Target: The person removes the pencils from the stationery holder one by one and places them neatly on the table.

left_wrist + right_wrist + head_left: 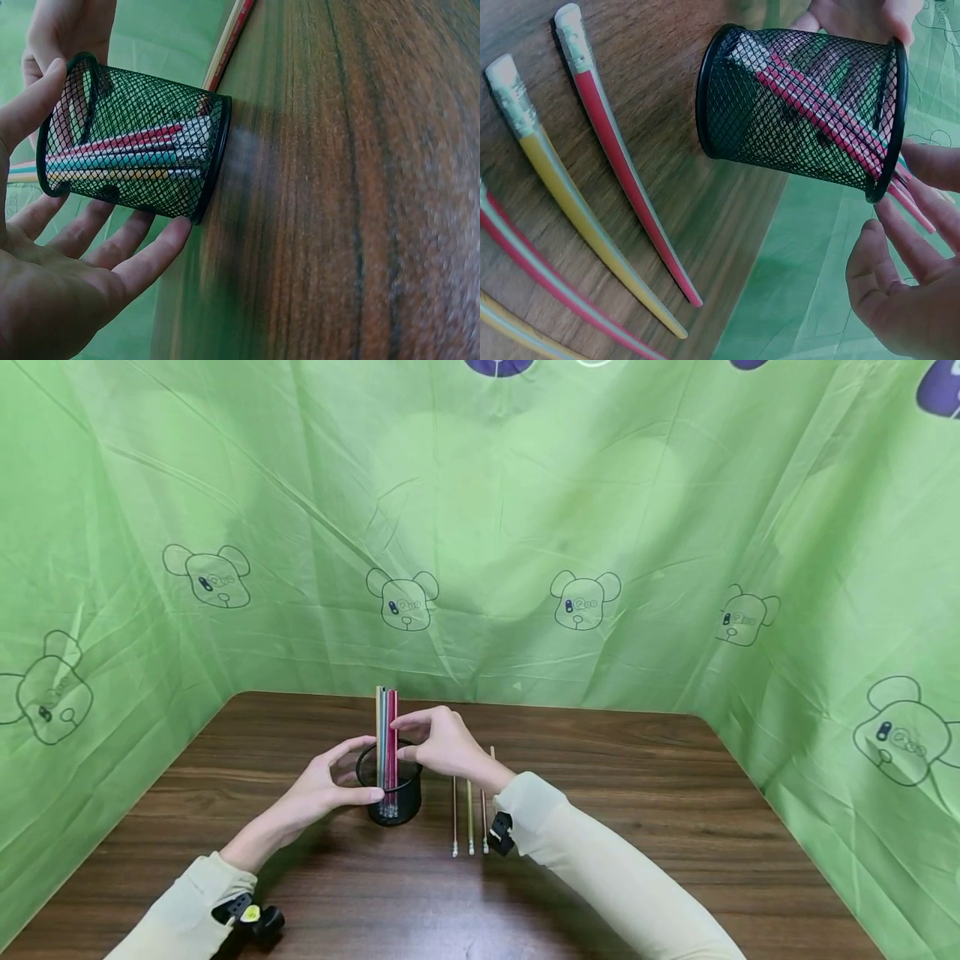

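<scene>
A black mesh pencil cup [399, 802] stands upright on the wooden table. Several striped pencils [386, 735], in red, blue-green and yellow, lean in it with their white eraser ends [196, 142] at the bottom. My left hand [324, 787] holds the cup from the left, thumb at the near rim and fingers along the far side. From the right, my right hand [442, 743] pinches a red pencil [393, 714] above the rim. In the right wrist view, the fingers partly hide the pencils' upper ends.
Several more pencils lie on the table right of the cup, among them a yellow pencil [592, 225] and a red pencil [626, 172], erasers toward me. Green printed cloth [487, 635] hangs behind and beside the table [637, 827].
</scene>
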Available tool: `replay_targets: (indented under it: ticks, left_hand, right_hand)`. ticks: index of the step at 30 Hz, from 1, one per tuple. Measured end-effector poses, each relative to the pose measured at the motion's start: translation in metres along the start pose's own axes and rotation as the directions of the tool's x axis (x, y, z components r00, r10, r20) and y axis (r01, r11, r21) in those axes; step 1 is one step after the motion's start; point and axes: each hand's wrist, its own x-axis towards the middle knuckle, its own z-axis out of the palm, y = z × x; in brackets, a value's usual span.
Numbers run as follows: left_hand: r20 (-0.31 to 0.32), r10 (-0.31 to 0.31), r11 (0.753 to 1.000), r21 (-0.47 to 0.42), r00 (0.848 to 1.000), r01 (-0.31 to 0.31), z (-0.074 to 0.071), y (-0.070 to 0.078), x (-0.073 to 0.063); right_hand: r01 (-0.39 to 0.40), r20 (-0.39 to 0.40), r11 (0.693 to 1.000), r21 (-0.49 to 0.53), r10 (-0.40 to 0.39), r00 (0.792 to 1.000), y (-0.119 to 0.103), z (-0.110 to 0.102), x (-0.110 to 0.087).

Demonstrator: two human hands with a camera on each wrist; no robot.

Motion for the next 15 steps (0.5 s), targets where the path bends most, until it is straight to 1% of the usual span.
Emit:
replay_targets:
  ticks: [4,11,15]
  left_hand:
    - [-0.002,-0.004,1.0,0.005,1.0,0.004,0.0004,-0.0001,-0.0003]
    - [-0.002,-0.001,1.0,0.006,1.0,0.001,0.0004,0.0006,-0.0004]
    - [-0.001,0.0,1.0,0.005,1.0,0.0,0.0,0.0001,-0.0005]
  right_hand:
    - [-0.013,-0.009,0.999,0.029,0.013,1.0,0.0004,0.0016,0.0007]
    - [-0.003,-0.044,0.996,0.084,0.007,0.999,0.0014,0.0034,0.0006]
    - [-0.009,-0.047,0.992,0.122,0.014,0.999,0.003,0.0054,-0.0008]
